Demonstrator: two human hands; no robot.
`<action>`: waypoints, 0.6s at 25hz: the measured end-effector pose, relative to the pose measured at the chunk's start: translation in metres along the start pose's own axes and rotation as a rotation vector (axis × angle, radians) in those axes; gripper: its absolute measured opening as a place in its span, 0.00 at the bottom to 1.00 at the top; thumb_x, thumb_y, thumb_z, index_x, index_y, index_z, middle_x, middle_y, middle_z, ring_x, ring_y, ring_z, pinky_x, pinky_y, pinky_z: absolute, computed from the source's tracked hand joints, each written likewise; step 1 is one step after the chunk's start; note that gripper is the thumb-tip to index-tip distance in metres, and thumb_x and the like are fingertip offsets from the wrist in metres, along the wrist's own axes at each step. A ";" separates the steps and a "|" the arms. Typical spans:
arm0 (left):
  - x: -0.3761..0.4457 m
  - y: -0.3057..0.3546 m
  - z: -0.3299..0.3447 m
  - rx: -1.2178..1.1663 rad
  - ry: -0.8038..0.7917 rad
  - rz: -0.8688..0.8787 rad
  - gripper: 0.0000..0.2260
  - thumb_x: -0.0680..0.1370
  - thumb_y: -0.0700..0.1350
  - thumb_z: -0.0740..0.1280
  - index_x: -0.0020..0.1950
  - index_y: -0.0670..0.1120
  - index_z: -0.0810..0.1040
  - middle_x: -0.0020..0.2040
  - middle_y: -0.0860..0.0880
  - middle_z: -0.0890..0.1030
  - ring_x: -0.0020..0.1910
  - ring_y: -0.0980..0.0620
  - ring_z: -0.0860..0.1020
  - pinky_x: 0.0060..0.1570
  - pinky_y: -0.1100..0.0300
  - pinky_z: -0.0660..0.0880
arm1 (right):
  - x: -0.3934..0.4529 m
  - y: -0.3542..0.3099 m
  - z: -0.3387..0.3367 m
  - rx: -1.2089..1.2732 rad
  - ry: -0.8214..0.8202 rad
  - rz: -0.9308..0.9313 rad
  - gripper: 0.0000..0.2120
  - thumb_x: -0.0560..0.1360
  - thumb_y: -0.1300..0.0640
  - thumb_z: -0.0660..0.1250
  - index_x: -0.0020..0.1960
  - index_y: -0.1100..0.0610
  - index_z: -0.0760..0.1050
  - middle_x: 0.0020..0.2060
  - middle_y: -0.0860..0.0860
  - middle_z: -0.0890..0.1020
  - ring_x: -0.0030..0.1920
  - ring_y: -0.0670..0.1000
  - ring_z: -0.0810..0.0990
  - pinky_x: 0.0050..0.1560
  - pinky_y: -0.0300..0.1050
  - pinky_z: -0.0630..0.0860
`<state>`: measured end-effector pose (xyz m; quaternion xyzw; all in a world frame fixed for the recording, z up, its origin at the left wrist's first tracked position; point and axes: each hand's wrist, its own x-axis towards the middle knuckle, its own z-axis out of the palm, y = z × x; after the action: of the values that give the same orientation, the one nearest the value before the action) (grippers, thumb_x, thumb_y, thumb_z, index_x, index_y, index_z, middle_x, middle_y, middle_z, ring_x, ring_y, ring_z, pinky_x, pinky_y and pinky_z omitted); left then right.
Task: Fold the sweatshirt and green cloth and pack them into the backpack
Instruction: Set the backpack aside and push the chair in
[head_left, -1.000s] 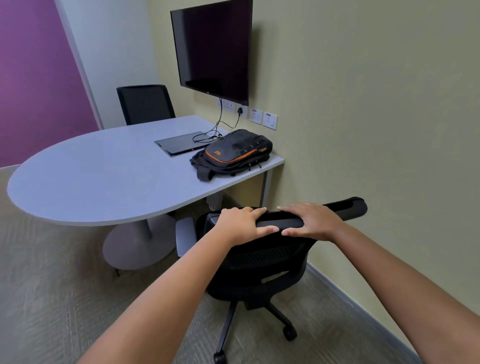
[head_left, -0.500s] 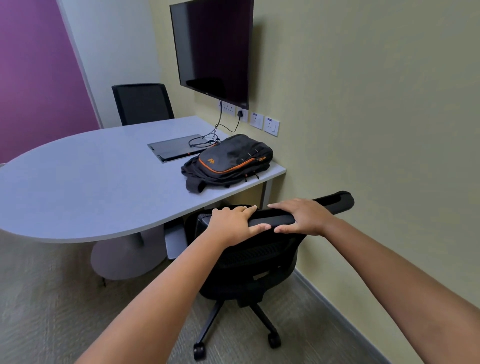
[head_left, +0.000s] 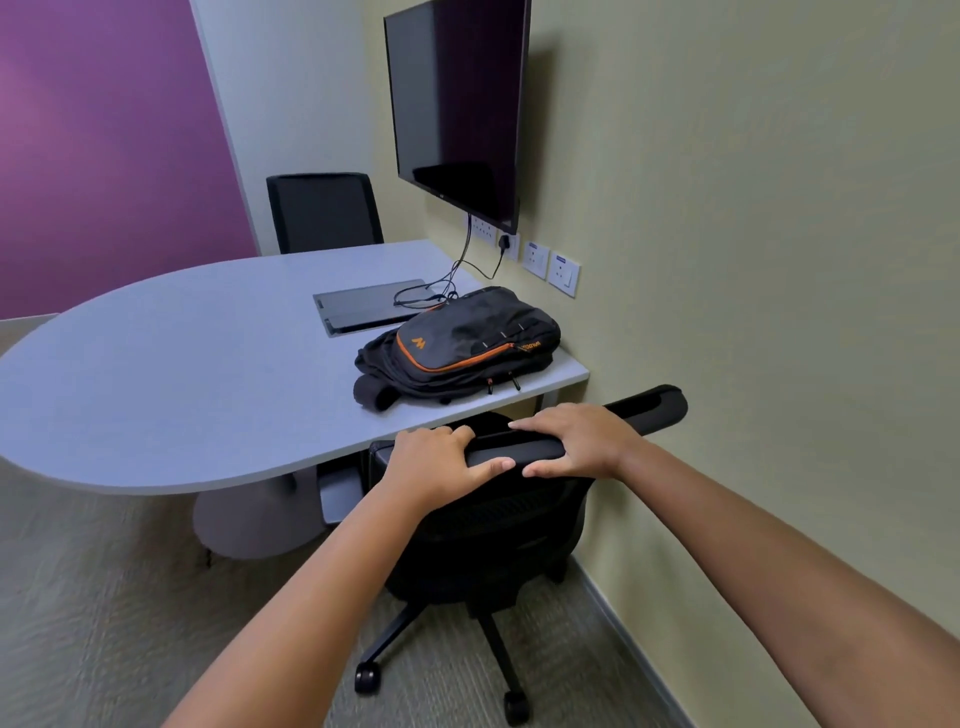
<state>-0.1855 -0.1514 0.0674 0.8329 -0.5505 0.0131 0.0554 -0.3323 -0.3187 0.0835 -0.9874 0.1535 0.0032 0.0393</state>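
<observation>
While both hands, left hand (head_left: 439, 460) and right hand (head_left: 582, 441), grip the chair (head_left: 488, 519) back, the soft, light backpack (head_left: 462, 345) just beyond it on the counter (head_left: 182, 364) invites a top-handle hold.

Backpack (head_left: 460, 345) matt black cloth; table (head_left: 182, 374) smooth matt; chair (head_left: 483, 525) mesh back; screen (head_left: 457, 104) glossy.

Two bare forearms reach in from the near edge, sleeveless as far as seen. The left hand (head_left: 439, 462) and right hand (head_left: 582, 441) wear no gloves, rings, watches or bands.
</observation>
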 end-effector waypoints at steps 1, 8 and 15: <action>0.006 0.007 0.001 0.000 0.013 -0.018 0.41 0.64 0.77 0.41 0.54 0.49 0.74 0.52 0.50 0.80 0.52 0.48 0.77 0.45 0.53 0.66 | 0.002 0.009 -0.001 -0.002 0.003 -0.015 0.39 0.63 0.24 0.52 0.70 0.40 0.64 0.62 0.43 0.76 0.62 0.47 0.73 0.60 0.45 0.70; 0.036 0.034 0.008 0.060 0.051 -0.096 0.34 0.70 0.74 0.48 0.56 0.47 0.73 0.53 0.48 0.78 0.53 0.44 0.75 0.49 0.51 0.66 | 0.016 0.054 -0.009 0.010 0.020 -0.081 0.42 0.61 0.25 0.52 0.70 0.43 0.65 0.64 0.43 0.75 0.64 0.45 0.72 0.58 0.40 0.67; 0.059 0.004 0.011 0.061 0.149 -0.094 0.52 0.57 0.79 0.30 0.60 0.51 0.73 0.55 0.50 0.79 0.55 0.45 0.76 0.51 0.50 0.67 | 0.043 0.048 -0.003 0.007 0.082 -0.079 0.43 0.60 0.23 0.50 0.69 0.44 0.66 0.63 0.46 0.76 0.63 0.49 0.73 0.60 0.46 0.71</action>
<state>-0.1659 -0.2083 0.0612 0.8558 -0.5045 0.0892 0.0711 -0.3057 -0.3779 0.0825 -0.9918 0.1159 -0.0395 0.0367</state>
